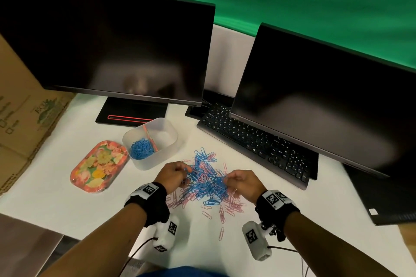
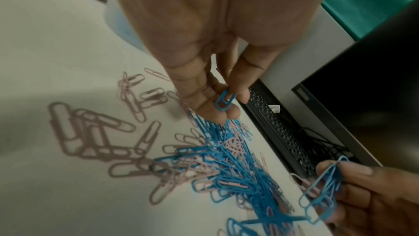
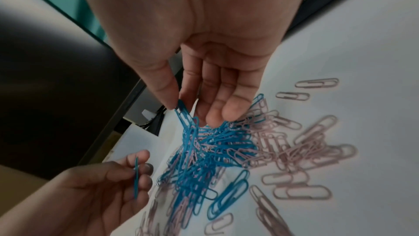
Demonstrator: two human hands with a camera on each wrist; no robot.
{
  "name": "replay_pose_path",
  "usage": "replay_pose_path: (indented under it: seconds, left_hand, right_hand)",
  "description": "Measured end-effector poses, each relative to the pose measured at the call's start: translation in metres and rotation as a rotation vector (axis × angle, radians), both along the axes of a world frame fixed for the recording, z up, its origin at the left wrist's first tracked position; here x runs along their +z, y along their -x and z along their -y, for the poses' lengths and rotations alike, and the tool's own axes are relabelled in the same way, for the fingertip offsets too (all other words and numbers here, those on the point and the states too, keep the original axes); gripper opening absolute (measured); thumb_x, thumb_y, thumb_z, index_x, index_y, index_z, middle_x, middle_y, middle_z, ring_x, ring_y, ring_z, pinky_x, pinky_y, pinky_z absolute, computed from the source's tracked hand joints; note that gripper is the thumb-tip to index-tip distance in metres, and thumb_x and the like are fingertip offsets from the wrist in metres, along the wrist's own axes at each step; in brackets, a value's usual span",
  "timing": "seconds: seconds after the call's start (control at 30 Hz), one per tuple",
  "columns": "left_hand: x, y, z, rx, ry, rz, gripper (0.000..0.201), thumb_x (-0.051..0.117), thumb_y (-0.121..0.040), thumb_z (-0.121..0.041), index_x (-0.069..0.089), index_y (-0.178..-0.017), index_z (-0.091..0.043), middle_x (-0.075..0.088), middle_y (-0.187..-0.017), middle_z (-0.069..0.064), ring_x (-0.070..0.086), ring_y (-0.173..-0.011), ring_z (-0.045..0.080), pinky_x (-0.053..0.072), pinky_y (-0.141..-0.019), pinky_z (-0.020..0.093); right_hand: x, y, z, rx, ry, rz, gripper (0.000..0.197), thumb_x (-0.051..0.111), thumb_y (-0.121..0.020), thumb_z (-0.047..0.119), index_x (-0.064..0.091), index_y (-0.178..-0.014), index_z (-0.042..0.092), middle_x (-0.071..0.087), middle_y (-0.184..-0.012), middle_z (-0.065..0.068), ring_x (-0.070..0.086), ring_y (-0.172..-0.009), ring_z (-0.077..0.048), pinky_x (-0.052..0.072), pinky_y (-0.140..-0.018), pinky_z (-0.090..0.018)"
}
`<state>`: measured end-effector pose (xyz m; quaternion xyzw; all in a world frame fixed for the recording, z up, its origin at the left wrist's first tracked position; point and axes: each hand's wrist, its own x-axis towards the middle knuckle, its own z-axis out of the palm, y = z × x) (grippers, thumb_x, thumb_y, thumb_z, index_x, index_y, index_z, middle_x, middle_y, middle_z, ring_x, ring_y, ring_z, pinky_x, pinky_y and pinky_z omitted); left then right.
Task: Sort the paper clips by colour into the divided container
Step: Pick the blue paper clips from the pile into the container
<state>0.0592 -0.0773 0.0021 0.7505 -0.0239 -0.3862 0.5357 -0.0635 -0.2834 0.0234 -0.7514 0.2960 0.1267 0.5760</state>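
Note:
A heap of blue and pink paper clips [image 1: 207,184] lies on the white table between my hands. My left hand [image 1: 173,174] pinches one blue clip [image 2: 224,101] between thumb and fingers at the heap's left edge. My right hand [image 1: 239,181] pinches a small bunch of blue clips [image 3: 184,114] at the heap's right side; the bunch [image 2: 322,191] hangs tangled with the heap. The translucent divided container [image 1: 167,141] stands beyond the left hand, with blue clips [image 1: 141,149] in its left compartment. A pink divider [image 1: 149,137] crosses it.
A floral tray [image 1: 98,166] lies left of the container. A keyboard [image 1: 256,144] and two dark monitors [image 1: 108,47] stand behind the heap. Loose pink clips [image 1: 221,216] are scattered toward the near edge. A cardboard box [image 1: 24,123] stands at the left.

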Motion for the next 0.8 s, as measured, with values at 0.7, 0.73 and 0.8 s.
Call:
replay_pose_path:
  seconds: [0.7,0.73,0.8]
  left_hand:
    - [0.017,0.026,0.037,-0.315,-0.040,0.442,0.021,0.067,-0.086,-0.016,0.067,-0.070,-0.030,0.064,-0.067,-0.015,0.055,-0.061,-0.006,0.040,-0.062,0.008]
    - [0.016,0.025,0.035,-0.305,-0.051,0.448,0.021,0.067,-0.086,-0.016,0.066,-0.071,-0.029,0.065,-0.069,-0.015,0.055,-0.063,-0.006,0.040,-0.063,0.009]
    - [0.014,0.021,0.031,-0.293,-0.086,0.448,0.020,0.065,-0.087,-0.015,0.066,-0.072,-0.029,0.066,-0.075,-0.013,0.058,-0.070,-0.001,0.041,-0.065,0.008]
  right_hand:
    - [0.010,0.001,0.001,-0.043,0.125,0.209,0.025,0.055,-0.087,0.004,0.067,-0.072,0.019,0.073,-0.074,-0.008,0.069,-0.071,-0.018,0.055,-0.077,-0.036]
    - [0.011,0.002,0.002,-0.046,0.143,0.208,0.024,0.054,-0.087,0.005,0.066,-0.072,0.019,0.072,-0.074,-0.007,0.069,-0.070,-0.017,0.056,-0.077,-0.037]
    - [0.011,0.003,0.003,-0.045,0.169,0.211,0.021,0.053,-0.086,0.009,0.065,-0.073,0.021,0.072,-0.073,-0.006,0.071,-0.072,-0.021,0.056,-0.074,-0.038]
